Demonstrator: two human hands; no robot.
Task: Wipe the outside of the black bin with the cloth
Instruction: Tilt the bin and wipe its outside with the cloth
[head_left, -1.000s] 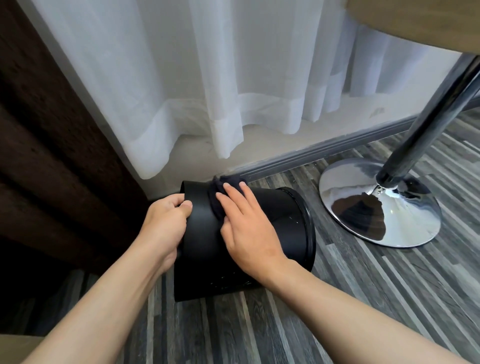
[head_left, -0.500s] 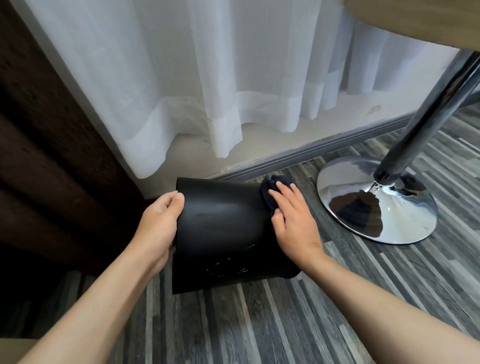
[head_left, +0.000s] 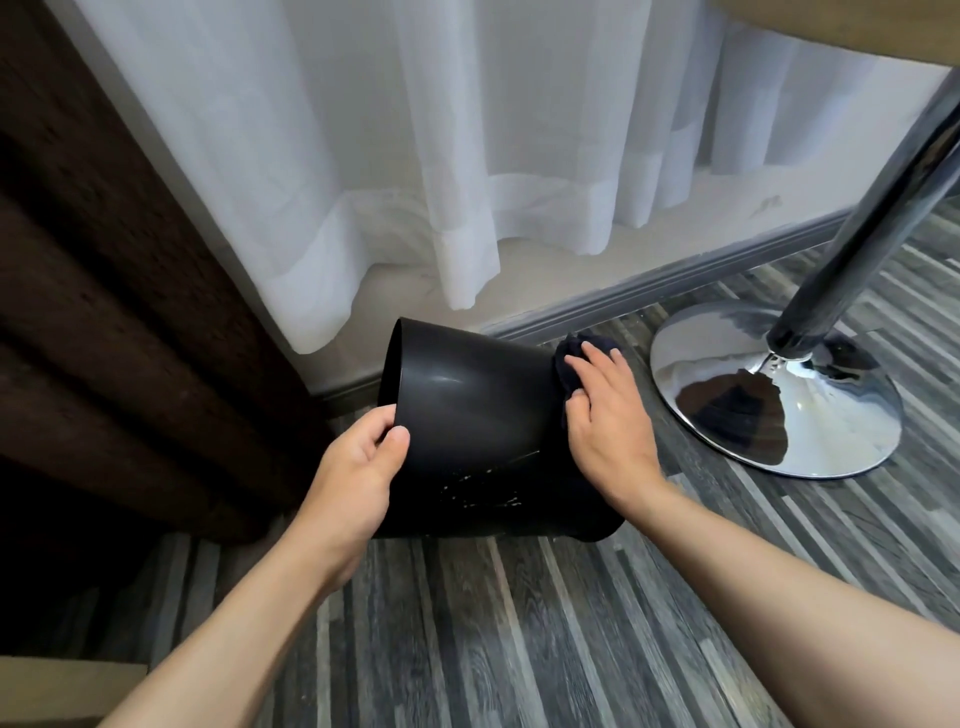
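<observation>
1. Head view: the black bin (head_left: 467, 415) lies on its side on the grey striped floor (head_left: 519, 623), just below the middle of the picture.
2. One end of the bin points toward 9 o'clock and the other toward 3 o'clock; which end is the open mouth cannot be told.
3. The left hand (head_left: 358, 473) grips the bin's 9 o'clock rim, thumb curled onto the outer wall, fingers hidden behind the edge.
4. The right hand (head_left: 608, 415) lies flat with its fingers together, pressing the dark cloth (head_left: 569, 358) against the bin's 3 o'clock end.
5. The cloth is bunched; part of it peeks out above the fingertips at about 12 o'clock of that hand.
6. Pale scuff marks show on the bin's lower wall, toward 6 o'clock.
7. A chrome table base (head_left: 779, 395) with its pole stands at 3 o'clock, near the right hand but apart from it.
8. A white curtain (head_left: 467, 156) hangs at 12 o'clock, and a dark brown curtain (head_left: 104, 312) at 9 o'clock.
</observation>
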